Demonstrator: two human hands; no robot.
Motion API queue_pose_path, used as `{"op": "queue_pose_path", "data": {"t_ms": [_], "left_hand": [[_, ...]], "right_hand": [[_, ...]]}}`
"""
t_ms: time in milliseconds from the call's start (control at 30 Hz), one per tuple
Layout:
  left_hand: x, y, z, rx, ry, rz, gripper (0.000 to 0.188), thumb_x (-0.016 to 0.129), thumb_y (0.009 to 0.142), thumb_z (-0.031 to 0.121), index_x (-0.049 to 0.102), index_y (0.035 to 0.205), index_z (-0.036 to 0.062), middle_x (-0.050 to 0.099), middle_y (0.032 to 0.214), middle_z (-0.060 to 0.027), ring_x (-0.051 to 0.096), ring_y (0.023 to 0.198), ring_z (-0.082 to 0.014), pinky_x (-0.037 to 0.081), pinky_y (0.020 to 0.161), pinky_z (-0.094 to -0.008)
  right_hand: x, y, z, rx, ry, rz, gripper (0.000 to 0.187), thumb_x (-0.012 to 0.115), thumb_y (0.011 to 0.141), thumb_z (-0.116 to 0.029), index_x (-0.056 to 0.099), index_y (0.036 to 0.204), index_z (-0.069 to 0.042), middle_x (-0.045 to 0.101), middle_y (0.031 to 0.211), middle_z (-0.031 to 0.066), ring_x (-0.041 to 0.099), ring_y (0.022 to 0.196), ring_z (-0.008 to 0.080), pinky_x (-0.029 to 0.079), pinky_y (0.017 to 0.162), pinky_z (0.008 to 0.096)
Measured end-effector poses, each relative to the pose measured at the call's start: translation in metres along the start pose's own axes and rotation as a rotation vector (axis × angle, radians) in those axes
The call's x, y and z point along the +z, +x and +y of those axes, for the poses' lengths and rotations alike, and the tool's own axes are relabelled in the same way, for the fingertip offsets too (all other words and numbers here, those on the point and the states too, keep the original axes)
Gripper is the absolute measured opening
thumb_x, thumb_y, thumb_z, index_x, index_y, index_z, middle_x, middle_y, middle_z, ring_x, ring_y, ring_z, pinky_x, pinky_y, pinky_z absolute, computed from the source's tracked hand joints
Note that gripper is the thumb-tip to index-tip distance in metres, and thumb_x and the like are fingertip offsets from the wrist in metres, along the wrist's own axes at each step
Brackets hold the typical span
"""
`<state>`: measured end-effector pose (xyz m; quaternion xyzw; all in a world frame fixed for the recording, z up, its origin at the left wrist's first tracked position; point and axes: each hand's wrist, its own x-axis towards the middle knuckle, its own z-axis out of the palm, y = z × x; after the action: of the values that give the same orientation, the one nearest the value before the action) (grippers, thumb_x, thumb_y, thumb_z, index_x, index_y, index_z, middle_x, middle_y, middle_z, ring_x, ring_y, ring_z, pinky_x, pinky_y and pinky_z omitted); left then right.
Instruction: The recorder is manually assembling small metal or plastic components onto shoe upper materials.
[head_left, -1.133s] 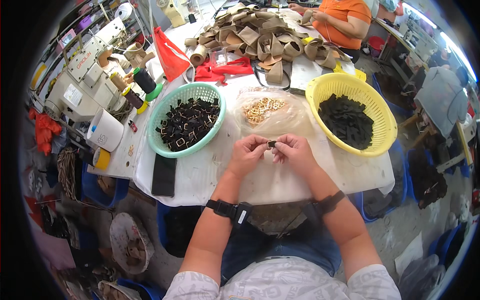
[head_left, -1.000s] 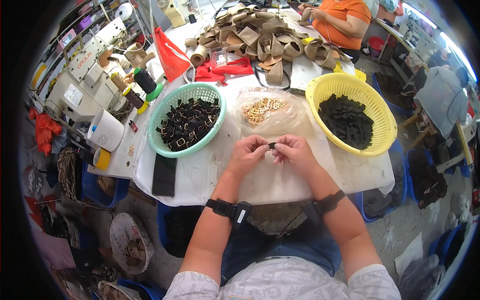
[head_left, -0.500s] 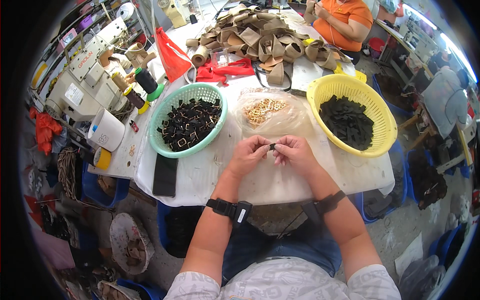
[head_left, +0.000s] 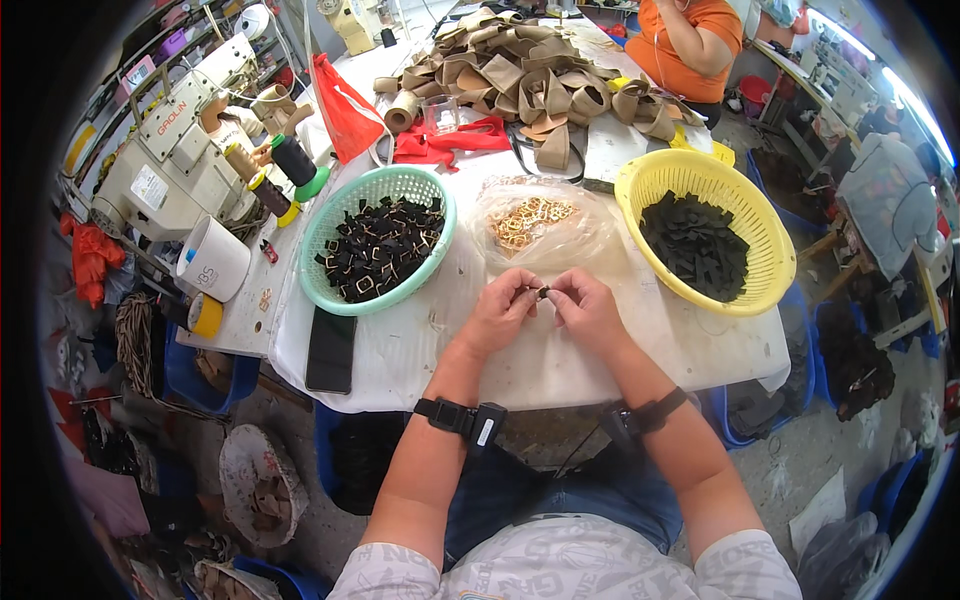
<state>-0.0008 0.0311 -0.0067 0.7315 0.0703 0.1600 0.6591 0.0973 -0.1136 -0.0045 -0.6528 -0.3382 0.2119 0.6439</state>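
My left hand (head_left: 500, 312) and my right hand (head_left: 587, 308) meet over the white table (head_left: 420, 350), both pinching a small black strap piece (head_left: 540, 292) between the fingertips. Just beyond them lies a clear plastic bag of gold metal buckles (head_left: 535, 222). A green basket (head_left: 340, 295) at the left holds black strap pieces fitted with gold buckles. A yellow basket (head_left: 770, 265) at the right holds plain black strap pieces.
A black phone (head_left: 331, 350) lies near the table's front left edge. A sewing machine (head_left: 165, 150), thread spools (head_left: 293, 162) and a white cup (head_left: 215, 260) stand at the left. Tan webbing loops (head_left: 520, 65) pile at the back, by a person in orange (head_left: 695, 40).
My hands stay together on the small black piece, with only slight finger movement. The view has shifted a little.
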Motion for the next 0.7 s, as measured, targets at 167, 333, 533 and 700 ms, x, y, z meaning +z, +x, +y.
{"op": "queue_pose_path", "data": {"t_ms": [167,333,533,700], "left_hand": [[0.000,0.000,0.000,0.008,0.010,-0.004,0.009,0.054,0.092,-0.001,0.057,0.100,0.0017,0.057,0.086,0.0013,0.053,0.074,-0.0070,0.046,0.066,-0.0209],[0.001,-0.001,0.001,-0.014,0.010,-0.006,0.010,0.058,0.091,0.002,0.058,0.101,0.0016,0.059,0.087,0.0014,0.054,0.074,-0.0063,0.046,0.065,-0.0211],[0.002,-0.001,0.004,-0.026,0.136,0.001,0.008,0.065,0.088,0.007,0.062,0.094,0.0008,0.060,0.080,0.0005,0.052,0.069,-0.0059,0.045,0.060,-0.0227],[0.006,-0.003,0.007,0.134,0.359,0.006,0.008,0.066,0.086,0.007,0.064,0.086,-0.0004,0.058,0.071,-0.0008,0.048,0.066,-0.0058,0.042,0.058,-0.0242]], "right_hand": [[-0.001,-0.002,-0.005,0.018,-0.021,-0.032,0.005,0.060,0.087,-0.002,0.058,0.089,0.002,0.062,0.077,0.0089,0.059,0.058,0.0141,0.047,0.053,0.0279],[-0.003,-0.002,0.001,-0.153,-0.255,0.012,0.006,0.059,0.083,0.000,0.057,0.089,0.001,0.061,0.079,0.0163,0.061,0.068,0.0277,0.048,0.062,0.0353],[-0.009,-0.003,-0.011,-0.307,-0.398,-0.006,0.007,0.058,0.082,0.002,0.055,0.087,0.000,0.059,0.079,0.0187,0.060,0.072,0.0352,0.048,0.064,0.0383],[-0.016,-0.001,-0.010,-0.320,-0.426,-0.084,0.008,0.058,0.082,0.002,0.056,0.089,0.000,0.059,0.080,0.0187,0.060,0.073,0.0358,0.048,0.066,0.0385]]}}
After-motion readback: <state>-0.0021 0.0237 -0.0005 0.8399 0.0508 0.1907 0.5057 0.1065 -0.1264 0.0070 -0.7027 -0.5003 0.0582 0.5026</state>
